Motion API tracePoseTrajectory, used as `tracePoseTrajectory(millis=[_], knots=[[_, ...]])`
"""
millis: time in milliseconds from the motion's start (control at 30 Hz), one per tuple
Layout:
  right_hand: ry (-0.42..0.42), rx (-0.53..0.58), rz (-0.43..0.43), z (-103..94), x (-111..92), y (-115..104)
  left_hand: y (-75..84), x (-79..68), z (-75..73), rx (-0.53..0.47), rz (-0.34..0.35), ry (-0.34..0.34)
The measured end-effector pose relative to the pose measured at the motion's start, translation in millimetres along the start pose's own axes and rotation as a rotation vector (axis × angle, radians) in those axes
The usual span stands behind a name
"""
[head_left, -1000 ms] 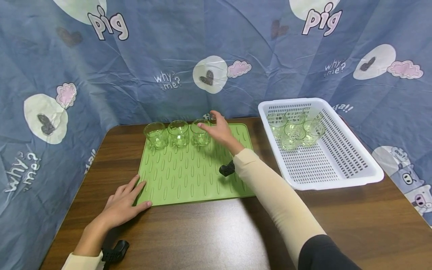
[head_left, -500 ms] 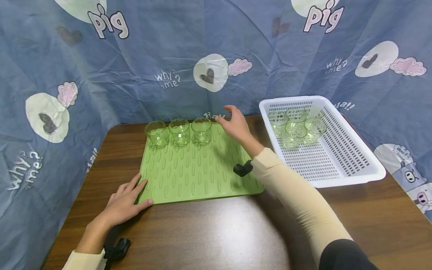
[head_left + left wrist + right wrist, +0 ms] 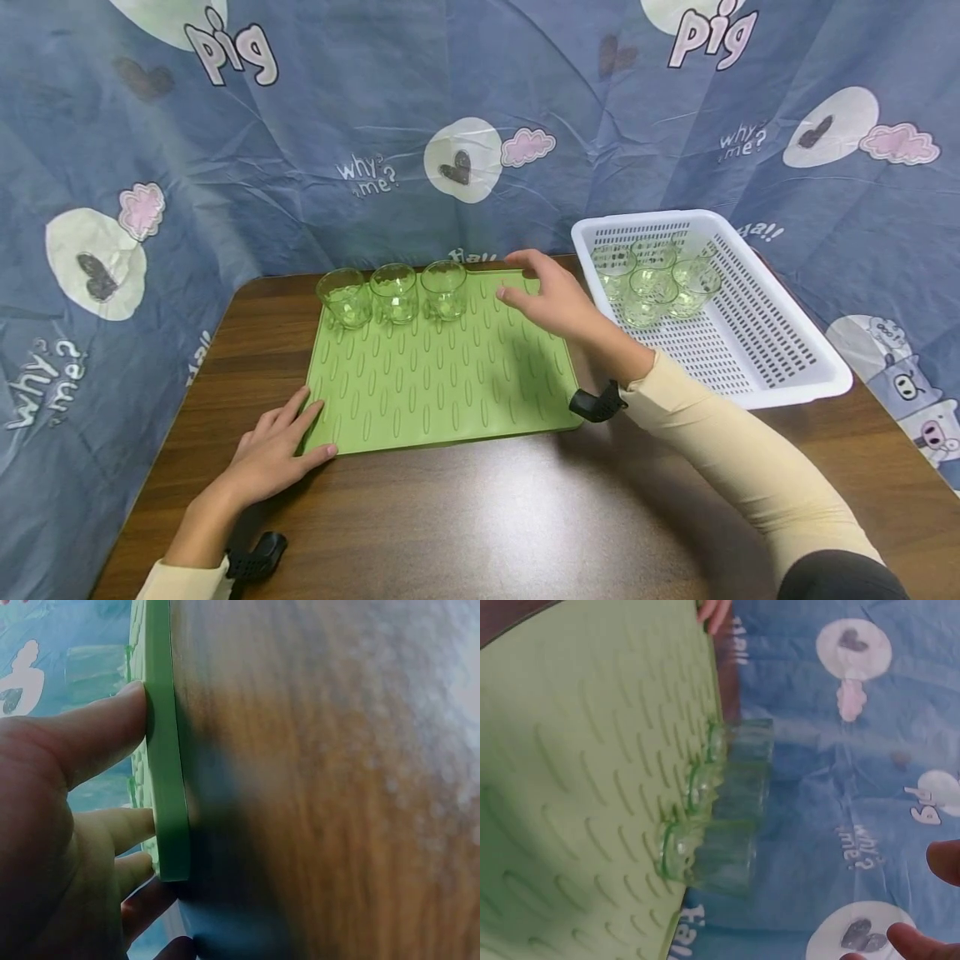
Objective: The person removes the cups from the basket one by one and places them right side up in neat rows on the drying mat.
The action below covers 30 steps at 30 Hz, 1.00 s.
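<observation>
Three clear green-tinted glasses stand upright in a row along the back edge of a green ridged mat (image 3: 435, 383): a left glass (image 3: 347, 300), a middle glass (image 3: 395, 296) and a right glass (image 3: 444, 292). My left hand (image 3: 273, 450) rests with spread fingers on the mat's front left corner; in the left wrist view its fingertips touch the mat's edge. Above the mat's right part, my right hand (image 3: 558, 300) is held with thumb and fingers apart and nothing between them. In the right wrist view the glasses lie beyond its fingertips.
To the right of the mat stands a white perforated plastic basket (image 3: 813, 396), with several more glasses (image 3: 652, 292) grouped in its left back part. A blue printed cloth (image 3: 300, 167) hangs behind the brown wooden table (image 3: 465, 517).
My right hand has drawn away from the right glass, moving right and nearer to me toward the basket. The glasses stay in place, and the left hand has not moved.
</observation>
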State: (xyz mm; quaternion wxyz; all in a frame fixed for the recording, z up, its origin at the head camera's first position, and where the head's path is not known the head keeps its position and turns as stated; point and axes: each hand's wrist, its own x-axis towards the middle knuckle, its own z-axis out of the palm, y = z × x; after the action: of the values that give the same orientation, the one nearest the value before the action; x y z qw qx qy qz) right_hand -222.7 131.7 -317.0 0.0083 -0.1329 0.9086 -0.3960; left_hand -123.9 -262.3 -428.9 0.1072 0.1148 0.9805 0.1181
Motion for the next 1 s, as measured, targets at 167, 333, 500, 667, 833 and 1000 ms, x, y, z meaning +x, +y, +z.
tracePoseTrajectory(millis=[167,333,500,667,833,1000], knots=[[0.021,0.010,-0.008,-7.6,-7.2,4.8,1.6,0.4,-0.5,0.004,-0.002,-0.007],[0.042,0.056,0.001,-18.4,-12.0,6.2,1.9,1.1,-1.0,0.004,-0.003,-0.008],[0.037,0.099,0.005,-25.7,-14.1,9.3,0.5,1.2,0.0,0.004,-0.001,-0.005],[0.043,0.128,0.003,-33.3,-16.3,17.9,-1.3,1.1,1.7,-0.007,0.004,0.002],[0.072,0.094,0.031,-48.3,-19.3,31.6,-1.6,1.1,1.8,-0.013,0.006,0.006],[0.114,0.048,0.068,-66.1,-20.8,47.6,-1.0,0.0,0.5,-0.015,0.005,0.005]])
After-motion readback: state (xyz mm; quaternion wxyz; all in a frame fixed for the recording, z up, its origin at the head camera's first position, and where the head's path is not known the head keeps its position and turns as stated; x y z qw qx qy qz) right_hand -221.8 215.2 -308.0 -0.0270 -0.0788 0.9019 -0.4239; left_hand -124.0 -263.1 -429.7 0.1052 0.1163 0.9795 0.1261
